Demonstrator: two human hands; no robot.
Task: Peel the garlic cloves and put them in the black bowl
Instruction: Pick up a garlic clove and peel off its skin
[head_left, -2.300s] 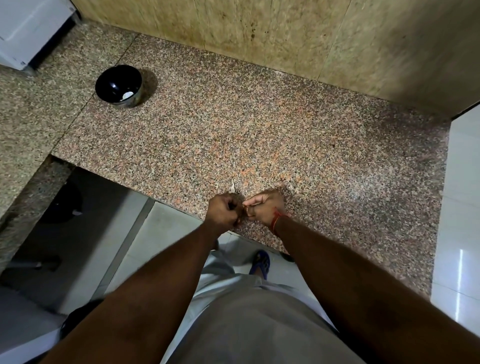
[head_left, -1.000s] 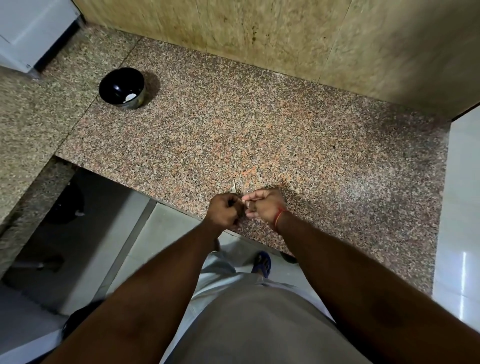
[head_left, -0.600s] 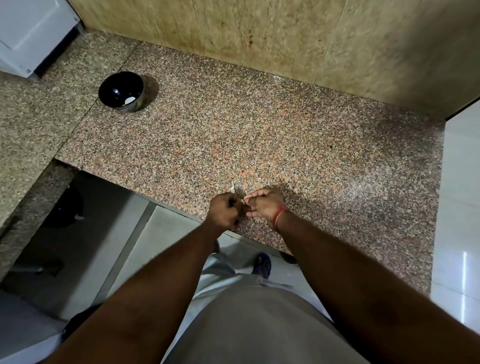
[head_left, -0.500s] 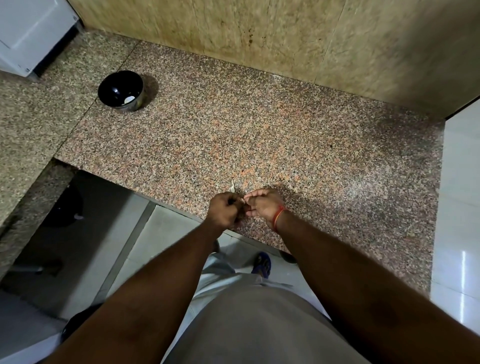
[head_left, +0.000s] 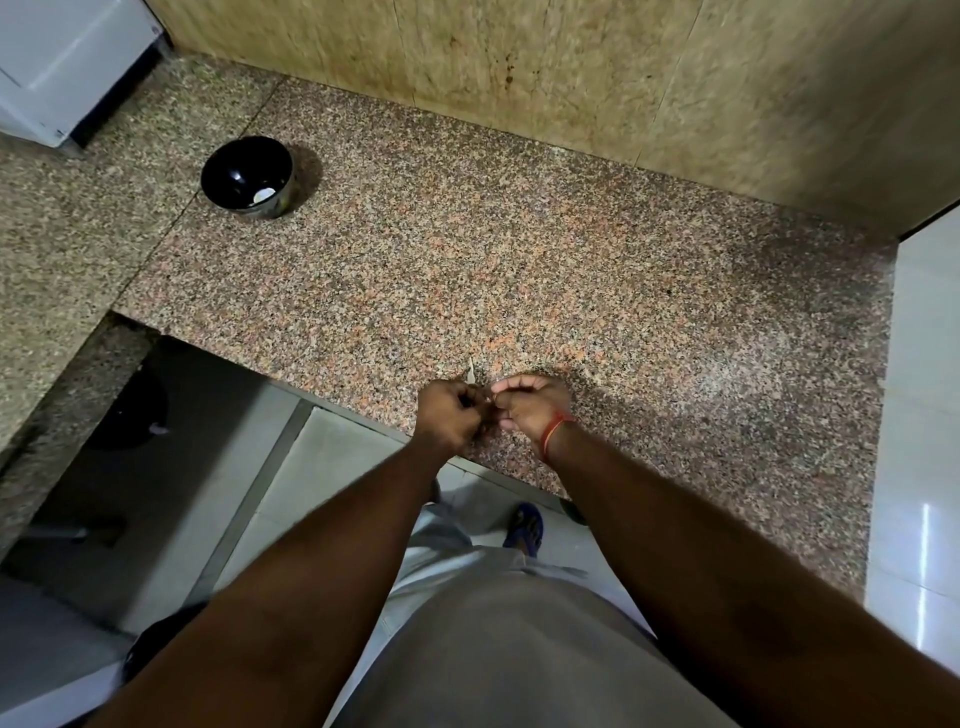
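My left hand (head_left: 451, 415) and my right hand (head_left: 530, 408) meet fingertip to fingertip just above the near edge of the speckled granite counter (head_left: 519, 270). Both have their fingers curled and pinch a small garlic clove (head_left: 488, 410) between them; the clove is almost wholly hidden by the fingers. A thin pale scrap of garlic skin (head_left: 470, 373) lies on the counter right behind my left hand. The black bowl (head_left: 247, 175) stands far off at the back left, with one pale clove (head_left: 264, 195) inside it.
A tan stone wall (head_left: 571, 78) closes the counter at the back. A white appliance (head_left: 67, 67) sits at the far left corner. The counter's front edge runs under my wrists, with floor tiles and a blue sandal (head_left: 524, 530) below. A white tiled surface (head_left: 924, 415) borders the right.
My hands have stayed together at the same spot, their fingers shifting slightly on the clove. The view has drifted a little; the bowl has not moved.
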